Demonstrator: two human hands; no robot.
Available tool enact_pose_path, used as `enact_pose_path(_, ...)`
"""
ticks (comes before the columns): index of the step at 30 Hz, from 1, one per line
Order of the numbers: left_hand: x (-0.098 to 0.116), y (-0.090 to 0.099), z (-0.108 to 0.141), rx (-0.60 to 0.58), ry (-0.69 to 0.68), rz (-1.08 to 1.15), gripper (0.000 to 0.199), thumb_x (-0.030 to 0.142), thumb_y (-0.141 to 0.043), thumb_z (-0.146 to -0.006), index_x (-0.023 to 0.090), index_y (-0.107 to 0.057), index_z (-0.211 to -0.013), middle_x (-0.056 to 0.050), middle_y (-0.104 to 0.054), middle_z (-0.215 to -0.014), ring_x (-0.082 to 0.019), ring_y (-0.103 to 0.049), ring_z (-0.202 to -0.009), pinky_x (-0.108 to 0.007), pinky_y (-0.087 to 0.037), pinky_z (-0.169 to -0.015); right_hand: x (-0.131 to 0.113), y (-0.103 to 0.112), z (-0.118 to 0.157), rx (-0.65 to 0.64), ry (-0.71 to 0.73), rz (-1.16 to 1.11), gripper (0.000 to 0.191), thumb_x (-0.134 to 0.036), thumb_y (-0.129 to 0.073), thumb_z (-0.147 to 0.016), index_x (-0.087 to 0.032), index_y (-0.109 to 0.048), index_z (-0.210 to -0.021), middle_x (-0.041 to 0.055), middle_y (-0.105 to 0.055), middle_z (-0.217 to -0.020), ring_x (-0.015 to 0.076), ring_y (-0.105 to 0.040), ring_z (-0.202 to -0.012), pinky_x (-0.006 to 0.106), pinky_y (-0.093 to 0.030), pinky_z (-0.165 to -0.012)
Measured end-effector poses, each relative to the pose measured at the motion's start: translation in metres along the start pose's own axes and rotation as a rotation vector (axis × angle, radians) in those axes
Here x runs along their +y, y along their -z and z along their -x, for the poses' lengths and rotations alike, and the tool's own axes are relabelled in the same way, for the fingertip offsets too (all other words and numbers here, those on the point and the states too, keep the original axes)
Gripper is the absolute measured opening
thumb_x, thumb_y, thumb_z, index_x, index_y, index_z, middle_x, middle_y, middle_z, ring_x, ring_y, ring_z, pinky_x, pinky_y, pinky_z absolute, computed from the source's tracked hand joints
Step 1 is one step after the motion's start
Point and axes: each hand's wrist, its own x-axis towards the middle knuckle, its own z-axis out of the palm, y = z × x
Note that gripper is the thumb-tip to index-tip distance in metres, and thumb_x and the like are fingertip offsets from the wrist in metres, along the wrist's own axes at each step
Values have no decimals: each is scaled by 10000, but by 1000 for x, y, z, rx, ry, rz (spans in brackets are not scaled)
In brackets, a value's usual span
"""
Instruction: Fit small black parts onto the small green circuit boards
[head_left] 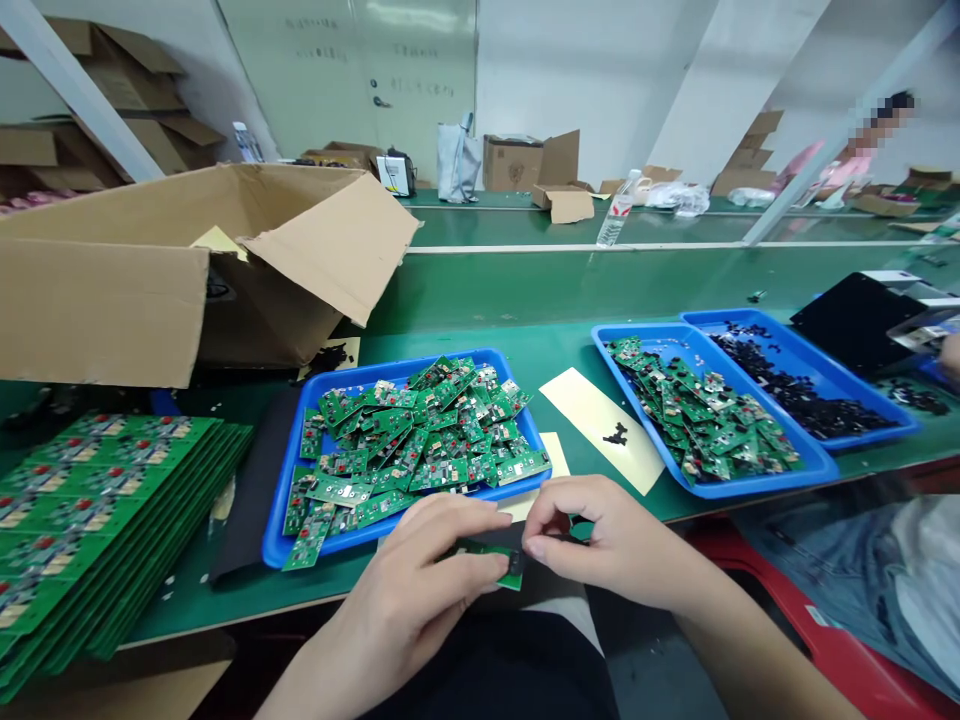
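My left hand point(420, 580) is closed round a small green circuit board point(511, 578), whose end sticks out past the fingers with a black part on it. Just right of that end, my right hand point(592, 540) is pinched, thumb against index finger; whatever it holds is too small to make out. Beyond my hands lies a blue tray point(283, 500) heaped with small green circuit boards point(412, 430). On a yellow paper sheet point(577, 400) rest several black parts point(616, 435).
A second blue tray point(817, 475) of boards and a third blue tray point(907, 425) of black parts stand right. Stacked green panels point(97, 500) and an open cardboard box point(97, 310) occupy the left. Another person's hand point(951, 358) shows at the right edge.
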Motion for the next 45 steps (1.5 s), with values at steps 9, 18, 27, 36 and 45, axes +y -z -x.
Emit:
enact_pose_path(9,3,-5,3,143,-16,51,291,-1,-455,-859,206,-603,-999,-29,-606,-896,-158,-574,-913,-417,-379,-987,-4,1,-2,-68,-62,-161,75,-204,-593,-724,-159,-603,-664,-25,-525,-590,94,-445,-530,197,-384,-506)
enact_pose_path(18,1,-9,-1,241,71,239,125,170,-495,-906,244,-595,-916,-4,-628,-831,-181,-581,-1010,-368,-455,-942,-1,-16,-3,6,64,-250,78,-211,-587,-759,-160,-626,-715,-12,-574,-625,99,-508,-552,195,-434,-516)
enact_pose_path(27,16,-18,3,250,313,39,460,121,-425,-908,324,-453,-1320,-24,-508,-966,-116,-554,-850,-192,-513,-727,5,-30,1,247,372,7,125,-202,-510,-856,-179,-593,-766,-12,-533,-613,114,-485,-538,219,-418,-510)
enact_pose_path(36,19,-24,-1,340,333,-19,387,184,-554,-855,273,-525,-1231,-7,-696,-983,-125,-677,-818,-194,-554,-758,0,-32,4,288,413,283,190,-153,-442,-909,-136,-606,-814,34,-590,-676,136,-520,-587,245,-410,-557)
enact_pose_path(45,8,-18,-1,156,105,-224,342,141,-478,-908,160,-502,-1248,-53,-716,-972,-131,-688,-845,-214,-549,-770,9,-33,3,286,351,382,225,-168,-424,-905,-159,-599,-764,23,-574,-659,134,-511,-571,234,-403,-535)
